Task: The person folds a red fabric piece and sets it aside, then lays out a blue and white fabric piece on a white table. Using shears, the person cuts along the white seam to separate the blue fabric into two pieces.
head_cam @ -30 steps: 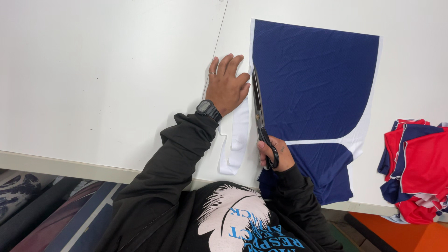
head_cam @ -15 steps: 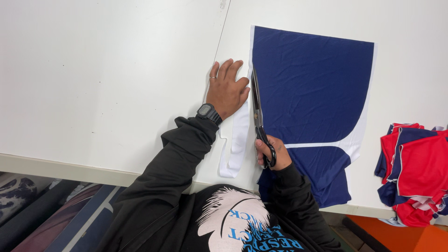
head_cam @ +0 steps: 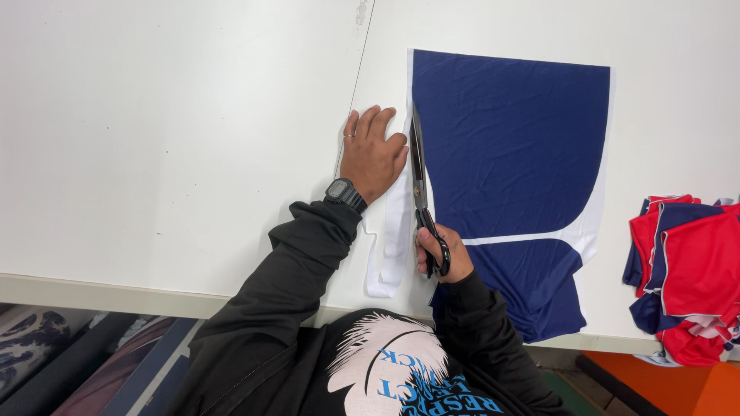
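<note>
The white surface [head_cam: 177, 139] fills most of the frame, with a thin seam running down from the top centre. On its right half lies the navy fabric panel [head_cam: 509, 139], spread flat, edged in white and crossed low down by a curved white band. At the right edge of the frame sits a pile of red and navy fabric pieces [head_cam: 686, 277], well apart from the panel.

Along the panel's left side a white strip [head_cam: 395, 231] has been cut free and curls down toward the lower centre of the frame. Compared with a second ago, the scissors [head_cam: 420, 181] have advanced a little farther up that left border, toward the top of the frame, so the loose strip looks slightly longer and the cut line nearer the panel's upper corner.

The left hand [head_cam: 374, 154] lies flat and open, fingers spread, pressing on the white margin just left of the blades; it has kept its place. The right hand [head_cam: 439, 253], at lower centre, is clenched through the black handles of the scissors, blades pointing up the frame along the navy edge.
</note>
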